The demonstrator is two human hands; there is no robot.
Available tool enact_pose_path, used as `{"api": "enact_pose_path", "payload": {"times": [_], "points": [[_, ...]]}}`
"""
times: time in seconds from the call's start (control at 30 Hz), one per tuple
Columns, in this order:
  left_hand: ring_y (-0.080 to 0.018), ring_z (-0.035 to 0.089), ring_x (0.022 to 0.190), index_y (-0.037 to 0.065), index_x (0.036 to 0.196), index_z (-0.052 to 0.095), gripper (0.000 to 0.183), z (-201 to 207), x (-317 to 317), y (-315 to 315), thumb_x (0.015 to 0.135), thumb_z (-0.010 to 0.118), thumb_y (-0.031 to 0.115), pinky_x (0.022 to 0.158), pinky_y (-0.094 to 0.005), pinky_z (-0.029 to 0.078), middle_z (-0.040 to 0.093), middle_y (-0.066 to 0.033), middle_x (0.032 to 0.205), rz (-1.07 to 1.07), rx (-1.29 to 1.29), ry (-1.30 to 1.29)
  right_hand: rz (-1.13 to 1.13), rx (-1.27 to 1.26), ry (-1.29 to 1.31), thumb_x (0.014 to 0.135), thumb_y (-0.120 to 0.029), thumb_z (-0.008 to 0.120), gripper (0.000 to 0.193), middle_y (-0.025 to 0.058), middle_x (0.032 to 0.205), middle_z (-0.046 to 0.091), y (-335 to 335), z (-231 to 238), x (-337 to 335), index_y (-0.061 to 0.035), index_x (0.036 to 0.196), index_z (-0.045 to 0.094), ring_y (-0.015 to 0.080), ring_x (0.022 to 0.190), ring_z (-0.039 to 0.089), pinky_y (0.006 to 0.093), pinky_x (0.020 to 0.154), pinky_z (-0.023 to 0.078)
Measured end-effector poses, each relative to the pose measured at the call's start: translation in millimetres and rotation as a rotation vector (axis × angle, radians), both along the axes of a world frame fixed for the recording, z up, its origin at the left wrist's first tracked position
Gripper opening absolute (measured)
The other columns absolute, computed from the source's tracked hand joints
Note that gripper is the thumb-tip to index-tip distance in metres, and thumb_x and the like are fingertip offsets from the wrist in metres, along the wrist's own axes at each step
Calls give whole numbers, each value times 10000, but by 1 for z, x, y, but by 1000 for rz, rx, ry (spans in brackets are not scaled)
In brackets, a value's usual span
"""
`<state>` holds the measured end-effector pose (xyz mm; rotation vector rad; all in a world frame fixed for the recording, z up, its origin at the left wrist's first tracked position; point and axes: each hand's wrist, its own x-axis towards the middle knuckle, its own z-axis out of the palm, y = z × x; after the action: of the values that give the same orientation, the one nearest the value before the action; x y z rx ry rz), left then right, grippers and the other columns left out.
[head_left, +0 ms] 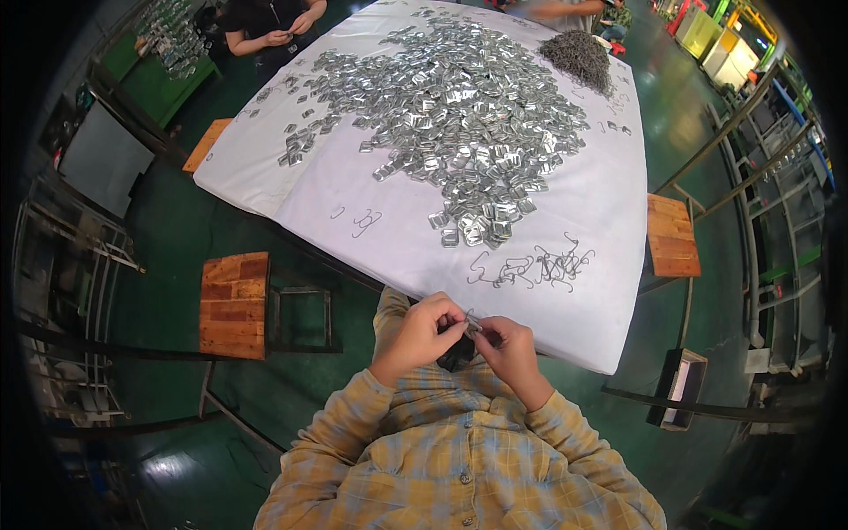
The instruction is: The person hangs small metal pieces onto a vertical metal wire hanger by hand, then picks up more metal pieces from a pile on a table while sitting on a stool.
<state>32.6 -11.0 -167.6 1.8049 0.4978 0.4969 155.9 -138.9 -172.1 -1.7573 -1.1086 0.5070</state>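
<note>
My left hand and my right hand meet just off the near edge of the white-covered table. Both are closed, pinching one small grey metal piece between the fingertips. The fingers cover much of it, so its exact kind is unclear. Beyond my right hand lies a loose cluster of bent wire hooks. A big heap of shiny, flat, squarish metal pieces spreads over the middle of the table, its near tip pointing towards my hands. A few more wire hooks rest to the left.
A dark pile of wire hooks sits at the far right of the table. One person's hands work at the far left edge; another person's arm reaches in at the far right. Wooden stools stand around the table.
</note>
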Motion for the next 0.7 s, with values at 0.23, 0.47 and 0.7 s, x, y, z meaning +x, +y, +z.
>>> {"api": "enact_pose_path", "payload": {"times": [0.23, 0.47, 0.7], "points": [[-123, 538, 860, 4, 879, 519, 84, -8, 1, -13, 822, 572, -26, 778, -255, 427, 576, -67, 895, 11, 61, -238, 116, -30, -42, 745, -74, 691, 140, 98, 693, 634, 2, 15, 6, 17, 844, 652, 141, 576, 592, 261, 554, 469], [-131, 548, 873, 5, 911, 480, 80, -25, -6, -20, 859, 532, -29, 796, -265, 432, 596, -93, 923, -9, -115, -295, -109, 22, -123, 764, -142, 686, 199, 129, 747, 608, 35, -16, 73, 7, 894, 659, 260, 671, 583, 333, 609, 463], [-135, 556, 815, 1, 895, 493, 72, -20, -7, -23, 847, 545, -12, 746, -253, 434, 608, -90, 898, 9, -85, -294, -218, -20, -621, 726, -151, 706, 251, 131, 831, 573, 98, -38, 110, -26, 941, 671, 296, 808, 536, 389, 722, 436]]}}
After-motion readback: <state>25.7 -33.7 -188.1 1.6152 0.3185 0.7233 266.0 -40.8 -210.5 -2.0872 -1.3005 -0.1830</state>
